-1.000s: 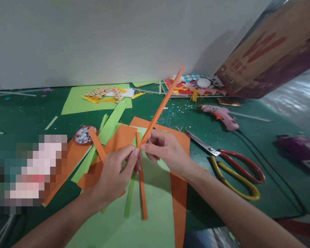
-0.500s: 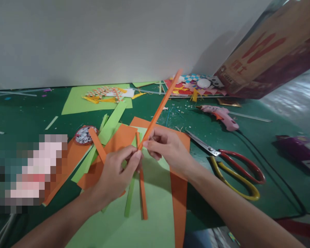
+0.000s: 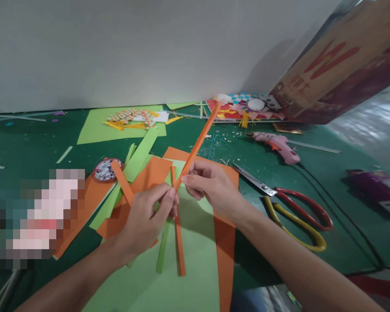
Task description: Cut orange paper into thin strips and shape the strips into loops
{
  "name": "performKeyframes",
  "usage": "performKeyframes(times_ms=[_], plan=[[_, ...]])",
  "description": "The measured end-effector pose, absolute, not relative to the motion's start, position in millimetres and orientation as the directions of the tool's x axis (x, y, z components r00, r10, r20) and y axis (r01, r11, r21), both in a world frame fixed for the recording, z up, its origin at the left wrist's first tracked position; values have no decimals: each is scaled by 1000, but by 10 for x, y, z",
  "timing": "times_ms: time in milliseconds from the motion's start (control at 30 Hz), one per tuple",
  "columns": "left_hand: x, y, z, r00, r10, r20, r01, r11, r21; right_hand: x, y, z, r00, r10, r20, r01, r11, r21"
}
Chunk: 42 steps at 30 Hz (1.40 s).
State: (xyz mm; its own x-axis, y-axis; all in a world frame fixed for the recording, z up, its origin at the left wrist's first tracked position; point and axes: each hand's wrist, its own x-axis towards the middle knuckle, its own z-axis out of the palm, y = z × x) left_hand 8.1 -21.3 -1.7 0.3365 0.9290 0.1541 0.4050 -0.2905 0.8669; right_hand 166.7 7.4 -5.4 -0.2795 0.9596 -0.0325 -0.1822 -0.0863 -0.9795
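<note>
Between my two hands runs a long, narrow orange paper strip (image 3: pixel 201 136), slanting up and away to the right. My left hand (image 3: pixel 154 206) pinches its near end between thumb and forefinger. A little farther along, my right hand (image 3: pixel 206 180) has thumb and fingers closed on the same strip. Beneath them a second orange strip (image 3: pixel 180 253) and a narrow green strip (image 3: pixel 163 251) lie over a light green paper sheet (image 3: pixel 195 286). The left fingers hide part of these. An orange sheet (image 3: pixel 225 260) shows under the green one.
Scissors (image 3: pixel 269 190) with red and yellow handles lie to the right, near a pink glue gun (image 3: pixel 277 145) and its black cord. A purple tool (image 3: pixel 377 190) sits farther right. Left are paper pieces (image 3: pixel 141 156) and a round case (image 3: pixel 105 170). A paper bag (image 3: pixel 338 69) leans behind.
The far end of the orange strip has dipped lower and slightly left. Both hands hold nearly the same place and grip.
</note>
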Motion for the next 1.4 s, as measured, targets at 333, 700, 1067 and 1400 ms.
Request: performKeyframes(times_ms=[333, 700, 1067, 1400], plan=[[94, -194, -40, 331, 936, 120, 428, -262, 865, 1638, 50, -50, -357, 931, -73, -124, -125, -984], [83, -193, -18, 345, 929, 137, 425, -285, 859, 1660, 76, -82, -273, 960, -59, -248, -130, -960], [88, -178, -5, 343, 933, 112, 402, -253, 880, 1653, 70, -78, -329, 943, -55, -141, -107, -984], [90, -187, -26, 343, 937, 69, 373, -203, 905, 1643, 64, -71, -333, 941, -66, -187, -134, -973]])
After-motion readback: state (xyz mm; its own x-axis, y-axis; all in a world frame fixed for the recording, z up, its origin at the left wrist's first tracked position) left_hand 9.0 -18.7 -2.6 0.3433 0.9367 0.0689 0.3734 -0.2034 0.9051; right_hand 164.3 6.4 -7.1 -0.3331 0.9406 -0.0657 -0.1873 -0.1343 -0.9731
